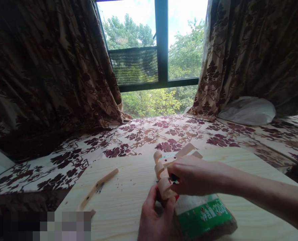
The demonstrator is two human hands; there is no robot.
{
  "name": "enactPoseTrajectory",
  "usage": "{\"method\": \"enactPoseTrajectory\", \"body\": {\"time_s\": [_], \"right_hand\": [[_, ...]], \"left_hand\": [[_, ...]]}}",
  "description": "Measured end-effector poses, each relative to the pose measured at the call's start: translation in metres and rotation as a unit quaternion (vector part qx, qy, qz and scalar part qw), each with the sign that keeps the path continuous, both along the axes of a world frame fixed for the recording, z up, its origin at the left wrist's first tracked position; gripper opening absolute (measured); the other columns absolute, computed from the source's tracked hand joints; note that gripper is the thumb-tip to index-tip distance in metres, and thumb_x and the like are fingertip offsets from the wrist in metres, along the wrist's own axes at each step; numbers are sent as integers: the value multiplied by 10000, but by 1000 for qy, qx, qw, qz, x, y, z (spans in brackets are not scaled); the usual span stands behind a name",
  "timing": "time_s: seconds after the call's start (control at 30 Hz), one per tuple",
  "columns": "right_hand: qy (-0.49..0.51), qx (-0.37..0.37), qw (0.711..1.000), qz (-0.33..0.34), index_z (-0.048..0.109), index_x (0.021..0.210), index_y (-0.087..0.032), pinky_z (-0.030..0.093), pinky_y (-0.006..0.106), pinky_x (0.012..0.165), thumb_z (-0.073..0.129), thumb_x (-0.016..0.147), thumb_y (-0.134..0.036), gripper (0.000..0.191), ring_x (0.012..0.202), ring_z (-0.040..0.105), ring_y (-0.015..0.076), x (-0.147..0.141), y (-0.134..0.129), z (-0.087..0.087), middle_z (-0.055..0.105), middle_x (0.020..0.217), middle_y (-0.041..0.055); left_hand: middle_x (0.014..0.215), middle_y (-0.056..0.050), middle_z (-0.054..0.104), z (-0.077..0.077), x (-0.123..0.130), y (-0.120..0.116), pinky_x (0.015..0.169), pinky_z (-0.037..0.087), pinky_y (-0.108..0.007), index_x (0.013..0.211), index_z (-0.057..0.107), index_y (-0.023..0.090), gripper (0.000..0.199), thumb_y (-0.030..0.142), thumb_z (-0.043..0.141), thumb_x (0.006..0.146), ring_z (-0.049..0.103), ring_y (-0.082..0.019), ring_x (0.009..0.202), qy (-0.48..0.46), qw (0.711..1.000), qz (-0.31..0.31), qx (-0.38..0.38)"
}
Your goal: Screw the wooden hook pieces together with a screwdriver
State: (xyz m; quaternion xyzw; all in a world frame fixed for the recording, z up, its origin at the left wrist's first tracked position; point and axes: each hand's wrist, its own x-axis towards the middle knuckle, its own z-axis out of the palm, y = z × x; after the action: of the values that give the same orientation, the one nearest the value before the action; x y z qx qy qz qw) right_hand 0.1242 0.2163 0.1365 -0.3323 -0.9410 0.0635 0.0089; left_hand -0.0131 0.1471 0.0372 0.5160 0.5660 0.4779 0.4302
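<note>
A pale wooden piece with rounded, wavy lobes (165,188) rests over a green and white packet (204,216) on the wooden board (123,207). My left hand (155,214) pinches its near end between thumb and fingers. Curled from the right, my right hand (189,175) is closed around something dark, mostly hidden by the fingers, against the wooden piece. Beyond that hand, flat wooden strips (186,150) stick out.
At the board's left lies an angled wooden piece (98,188) with dark holes, beside small metal screws (100,188) and scattered specks. Floral cloth (143,135) spreads behind the board. A translucent plastic bag (248,111) sits at the back right, below curtains and a window.
</note>
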Motion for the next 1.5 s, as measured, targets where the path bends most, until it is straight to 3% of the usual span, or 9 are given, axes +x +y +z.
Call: {"method": "enactPoseTrajectory", "body": {"time_s": [0.13, 0.33, 0.5, 0.73, 0.97, 1.17, 1.4, 1.5], "right_hand": [[-6, 15, 1000, -14, 588, 594, -145, 196, 243, 422, 494, 716, -170, 156, 461, 338, 90, 2, 1, -1, 581, 583, 34], [52, -9, 998, 23, 606, 780, -159, 259, 218, 467, 525, 699, -158, 115, 572, 445, 104, 7, 1, -6, 628, 730, 29], [18, 4, 1000, -5, 571, 634, -152, 217, 235, 439, 485, 733, -169, 131, 499, 377, 93, 6, 0, -5, 581, 615, 23], [49, -32, 998, 25, 573, 740, -169, 277, 213, 493, 507, 692, -115, 98, 590, 448, 98, 10, 0, -4, 629, 748, 14], [52, -22, 996, -71, 589, 686, -149, 266, 230, 493, 503, 763, -151, 116, 538, 423, 94, 27, 2, 6, 593, 631, 24], [116, 4, 989, -87, 588, 693, -167, 270, 228, 509, 533, 792, -214, 122, 564, 429, 104, 47, -1, -5, 596, 651, 11], [124, -3, 988, -92, 604, 733, -182, 267, 230, 525, 523, 819, -251, 137, 578, 439, 114, 46, -7, -12, 602, 653, 14], [139, -11, 985, -101, 582, 725, -177, 275, 231, 535, 521, 819, -236, 127, 588, 447, 115, 45, -12, -13, 603, 665, 16]], "left_hand": [[844, -20, 633, -2, 0, 0, 656, 398, -223, 902, 602, 168, 399, 527, 589, 730, 554, -162, 809, 5, 1000, -3, 5], [829, -13, 634, -1, 1, 0, 670, 408, -228, 941, 601, 175, 418, 531, 596, 721, 549, -170, 823, 9, 1000, 14, 8], [847, -15, 641, 0, 1, 0, 666, 406, -228, 932, 596, 175, 421, 537, 598, 718, 563, -171, 823, -4, 1000, 4, 2], [844, -4, 641, -1, 1, 0, 641, 392, -213, 930, 593, 183, 382, 510, 594, 733, 566, -165, 831, 2, 1000, 4, -1], [815, -2, 606, 4, -5, 1, 744, 432, -229, 998, 591, 182, 320, 398, 548, 766, 559, -160, 827, 38, 999, -25, -11], [888, -28, 603, -1, -10, 4, 798, 439, -254, 1025, 570, 164, 356, 431, 554, 790, 554, -176, 880, 4, 999, -50, 12], [925, -21, 559, -4, -13, 6, 865, 412, -248, 959, 557, 184, 269, 418, 529, 827, 524, -170, 937, 29, 994, -62, 90], [968, -18, 537, -3, -12, 6, 921, 382, -239, 1033, 534, 198, 266, 395, 497, 858, 501, -162, 1005, 52, 990, -77, 107]]}}
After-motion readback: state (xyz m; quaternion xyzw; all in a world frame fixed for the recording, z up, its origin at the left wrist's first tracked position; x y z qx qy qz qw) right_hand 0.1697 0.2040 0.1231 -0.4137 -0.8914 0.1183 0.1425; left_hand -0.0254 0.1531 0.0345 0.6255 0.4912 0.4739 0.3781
